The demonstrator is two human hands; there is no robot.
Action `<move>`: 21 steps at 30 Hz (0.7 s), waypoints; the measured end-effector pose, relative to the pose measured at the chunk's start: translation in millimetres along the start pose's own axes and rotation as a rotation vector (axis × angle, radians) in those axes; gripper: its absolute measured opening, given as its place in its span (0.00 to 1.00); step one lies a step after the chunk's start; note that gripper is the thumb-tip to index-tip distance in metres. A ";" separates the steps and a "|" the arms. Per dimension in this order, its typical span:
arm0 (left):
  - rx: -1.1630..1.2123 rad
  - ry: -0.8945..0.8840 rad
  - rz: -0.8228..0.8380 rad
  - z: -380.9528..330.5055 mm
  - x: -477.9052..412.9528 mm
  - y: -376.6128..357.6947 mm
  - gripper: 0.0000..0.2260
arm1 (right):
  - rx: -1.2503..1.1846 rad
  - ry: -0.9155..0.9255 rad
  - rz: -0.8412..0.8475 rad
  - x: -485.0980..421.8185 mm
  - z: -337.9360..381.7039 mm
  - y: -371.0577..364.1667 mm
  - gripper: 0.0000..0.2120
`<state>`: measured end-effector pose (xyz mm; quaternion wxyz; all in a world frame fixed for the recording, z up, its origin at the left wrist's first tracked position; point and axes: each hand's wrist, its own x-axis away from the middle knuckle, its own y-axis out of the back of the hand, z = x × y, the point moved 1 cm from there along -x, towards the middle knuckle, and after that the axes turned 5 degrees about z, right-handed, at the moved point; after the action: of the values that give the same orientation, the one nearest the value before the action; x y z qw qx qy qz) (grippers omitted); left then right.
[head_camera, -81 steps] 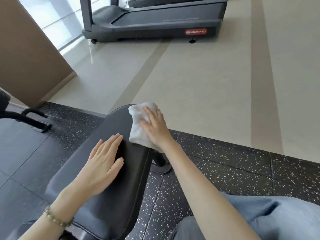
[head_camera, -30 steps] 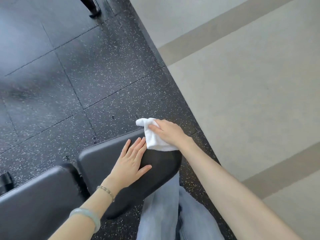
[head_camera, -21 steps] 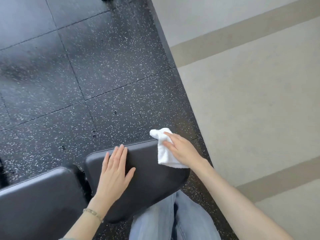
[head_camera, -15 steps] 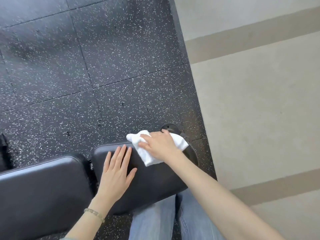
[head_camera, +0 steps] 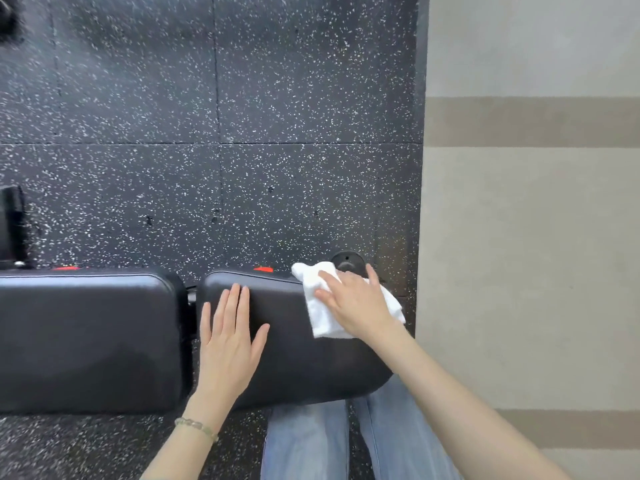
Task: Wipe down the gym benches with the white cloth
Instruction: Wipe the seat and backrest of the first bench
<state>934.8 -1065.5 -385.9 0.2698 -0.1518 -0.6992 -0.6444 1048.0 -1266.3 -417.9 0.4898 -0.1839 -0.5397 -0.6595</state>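
The long pad (head_camera: 86, 341) at the left has no hand on it, and just beside it the left hand (head_camera: 228, 344) rests flat on the short seat pad (head_camera: 294, 368), fingers straight, holding nothing and seemingly steadying the bench. Further right, the white cloth (head_camera: 322, 317) lies bunched on that pad's far right corner, pressed down by the right hand (head_camera: 353, 303), its fingers spread and nearly straight rather than curled round it. The step looks like wiping the seat's end. Next the cloth should probably sweep leftward, which needs the left hand lifted clear.
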 end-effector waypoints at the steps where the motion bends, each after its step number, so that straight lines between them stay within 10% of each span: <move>1: 0.017 0.020 -0.004 -0.3 1.0 -0.2 0.29 | 0.002 0.047 -0.007 -11.2 17.0 1.8 0.27; 7: 0.085 0.076 -0.021 -4.5 -1.9 -4.3 0.27 | -0.029 0.208 0.056 -50.1 75.1 6.8 0.23; 16: 0.167 0.081 0.020 -4.3 -4.2 -11.1 0.29 | -0.026 0.090 0.104 21.1 -41.3 7.7 0.25; 21: 0.182 -0.021 -0.045 13.5 -3.9 -2.0 0.26 | 0.030 0.112 0.049 -8.5 9.3 10.2 0.39</move>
<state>934.4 -1052.0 -390.1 0.2607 -0.1179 -0.7611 -0.5822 1057.8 -1253.6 -415.7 0.5379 -0.1528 -0.5165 -0.6485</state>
